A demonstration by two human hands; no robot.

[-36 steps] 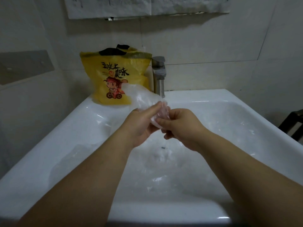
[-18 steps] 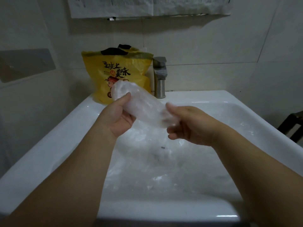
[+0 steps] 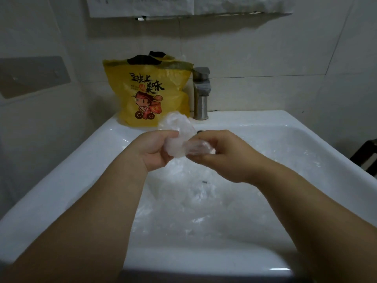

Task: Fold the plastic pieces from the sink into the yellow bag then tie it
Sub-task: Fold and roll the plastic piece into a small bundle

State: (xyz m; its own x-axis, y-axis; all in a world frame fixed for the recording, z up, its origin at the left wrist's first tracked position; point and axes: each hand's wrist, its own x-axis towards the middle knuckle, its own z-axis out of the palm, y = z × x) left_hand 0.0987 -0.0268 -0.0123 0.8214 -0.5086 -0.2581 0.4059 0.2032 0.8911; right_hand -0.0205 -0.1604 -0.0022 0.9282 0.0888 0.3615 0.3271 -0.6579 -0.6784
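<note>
**Fig. 1. Folding a clear plastic piece over the sink: likely points of failure**

My left hand (image 3: 153, 152) and right hand (image 3: 222, 156) both grasp one clear plastic piece (image 3: 179, 137), fingers curled round it, above the middle of the sink (image 3: 61, 180). The piece is bunched between the hands, with a loose lobe standing up at its far end. The yellow bag (image 3: 151, 94) stands upright on the far left ledge, just left of the tap (image 3: 201, 92) and apart from both hands. More plastic pieces (image 3: 193, 201) lie in the basin below (clear film on white, hard to outline).

Risks, as I judge them:
- The film looks springy and slick, so a loosened pinch may let the fold open or drop the piece into the basin.
- The bag looks light and stands unsupported, so pushing the bundle in with one hand could tip it off the ledge or collapse its mouth.
- A dark item (image 3: 146, 59) sits at the top of the bag, and I cannot tell how wide the opening is.
- Pale pieces in the basin may be overlooked before tying.
</note>
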